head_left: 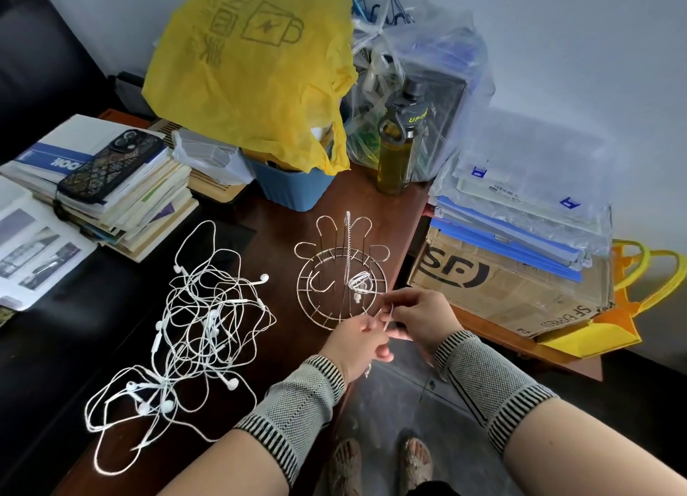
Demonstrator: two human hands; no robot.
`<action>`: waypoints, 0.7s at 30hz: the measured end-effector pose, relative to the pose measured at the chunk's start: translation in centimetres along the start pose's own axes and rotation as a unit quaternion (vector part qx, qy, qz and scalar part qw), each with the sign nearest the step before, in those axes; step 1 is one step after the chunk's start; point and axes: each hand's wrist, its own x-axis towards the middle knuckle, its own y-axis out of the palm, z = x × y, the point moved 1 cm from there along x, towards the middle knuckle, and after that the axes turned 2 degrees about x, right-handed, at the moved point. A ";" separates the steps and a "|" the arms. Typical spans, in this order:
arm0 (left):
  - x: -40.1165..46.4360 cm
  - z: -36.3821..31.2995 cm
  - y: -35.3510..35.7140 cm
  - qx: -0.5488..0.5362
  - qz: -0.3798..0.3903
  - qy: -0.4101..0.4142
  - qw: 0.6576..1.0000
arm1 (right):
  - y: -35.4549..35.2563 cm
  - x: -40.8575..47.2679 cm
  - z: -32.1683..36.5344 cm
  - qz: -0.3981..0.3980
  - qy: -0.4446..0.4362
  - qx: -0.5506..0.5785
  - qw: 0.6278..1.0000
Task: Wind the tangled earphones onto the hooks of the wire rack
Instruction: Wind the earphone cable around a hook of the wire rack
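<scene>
Nearest us, our left hand [358, 341] and right hand [418, 315] meet at the near rim of the wire rack [342, 276], fingers of both curled to pinch one white earphone cord [386, 315] between them. That cord runs up to a small coil [360, 283] already looped on a hook inside the rack's ring. To our left, well apart from the rack, the tangled earphones [197, 343] lie sprawled on the dark wooden table [282, 231]. Behind the rack stand a blue bin [293, 188] with a yellow bag [256, 68] and an olive bottle [397, 153].
</scene>
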 end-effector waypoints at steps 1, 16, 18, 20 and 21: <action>-0.3 -0.1 -0.4 0.015 -0.008 0.016 1.000 | -0.2 0.0 0.1 0.001 -0.014 -0.029 0.999; -0.7 -1.9 -3.1 0.052 -0.222 0.122 0.966 | 1.4 1.3 2.2 -0.041 -0.008 0.063 0.997; -0.4 -1.9 -3.2 0.136 -0.247 0.146 0.948 | 1.9 1.4 2.6 -0.057 0.002 0.082 0.995; 0.0 -1.8 -3.3 0.197 -0.267 0.163 0.929 | 2.2 1.6 3.0 -0.064 0.018 0.088 0.994; 0.0 -1.7 -3.3 0.218 -0.272 0.163 0.923 | 2.3 1.7 3.2 -0.063 0.026 0.085 0.994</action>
